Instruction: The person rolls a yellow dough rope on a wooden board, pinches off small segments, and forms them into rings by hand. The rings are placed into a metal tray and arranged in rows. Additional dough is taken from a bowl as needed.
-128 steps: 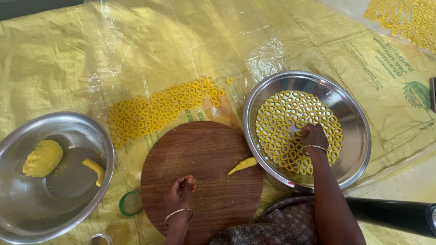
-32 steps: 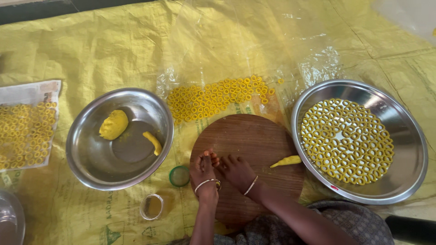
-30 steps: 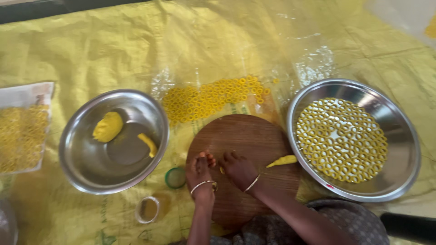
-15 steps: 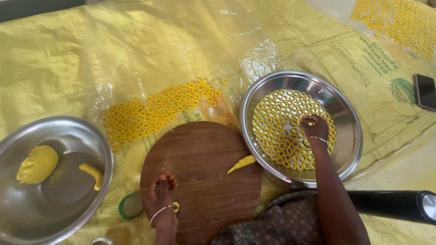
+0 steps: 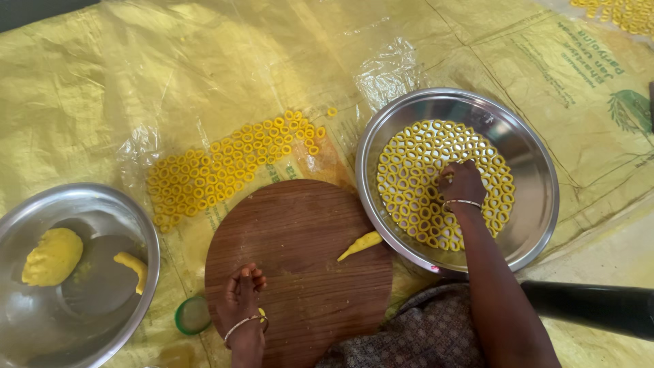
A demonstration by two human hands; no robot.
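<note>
Right hand (image 5: 462, 182) down inside the big steel tray (image 5: 538, 204) on the right, fingers bunched and curled onto the layer of small yellow dough rings (image 5: 419, 177) covering the tray floor; impossible to tell whether a ring is pinched between them. Bangle at that wrist, forearm crossing the tray's near rim. Left hand (image 5: 242, 300) resting at the near edge of the round wooden board (image 5: 300, 252), fingers loosely curled with the tips on the wood, nothing visibly held. Out on the board, well apart from the left hand, a tapered yellow dough stick (image 5: 361, 245), its thick end almost touching the tray rim. Beyond the board, a second batch of yellow rings (image 5: 231, 163) spread in rows on the clear plastic film over the yellow woven sheet (image 5: 136, 68) covering the floor. Far left, a steel bowl (image 5: 129, 225) holding a yellow dough lump (image 5: 51, 255) and a short curved dough piece (image 5: 133, 267) just beside it. Tucked between bowl and board, a small green-rimmed lid (image 5: 192, 315). At the bottom, patterned cloth (image 5: 422, 334) of the person's clothing, and a dark cylinder (image 5: 593, 307) lying along the right edge. More yellow rings (image 5: 623, 12) at the top right corner, well away.
</note>
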